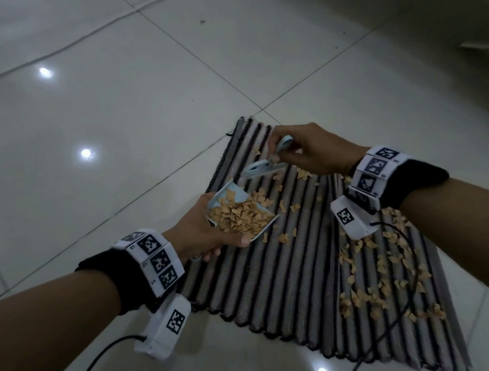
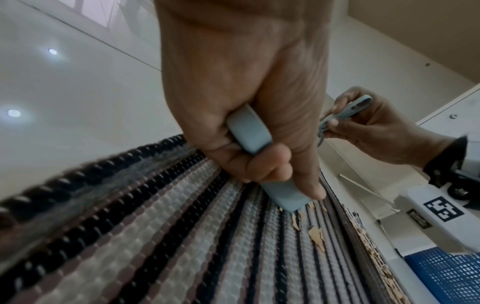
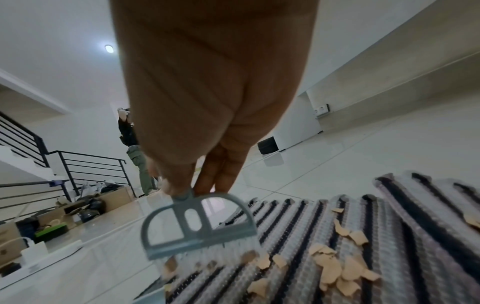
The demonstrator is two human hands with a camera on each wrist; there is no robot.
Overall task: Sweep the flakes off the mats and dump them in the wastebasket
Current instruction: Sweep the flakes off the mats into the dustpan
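A striped mat (image 1: 284, 281) lies on the tiled floor, strewn with tan flakes (image 1: 387, 277), mostly on its right side. My left hand (image 1: 203, 232) grips the handle (image 2: 249, 133) of a pale blue dustpan (image 1: 239, 196), which is heaped with flakes and held over the mat's left part. My right hand (image 1: 306, 151) pinches the handle of a small pale blue brush (image 1: 262, 167), whose head (image 3: 200, 228) is just above the pan's far edge. In the right wrist view the bristles touch flakes (image 3: 335, 265) on the mat (image 3: 389, 226).
Glossy white tiles (image 1: 122, 106) surround the mat. A blue mesh basket (image 2: 451, 275) shows at the lower right of the left wrist view. In the right wrist view a person (image 3: 135, 152) stands far off by a stair railing (image 3: 85, 168) with boxes and clutter (image 3: 78, 207).
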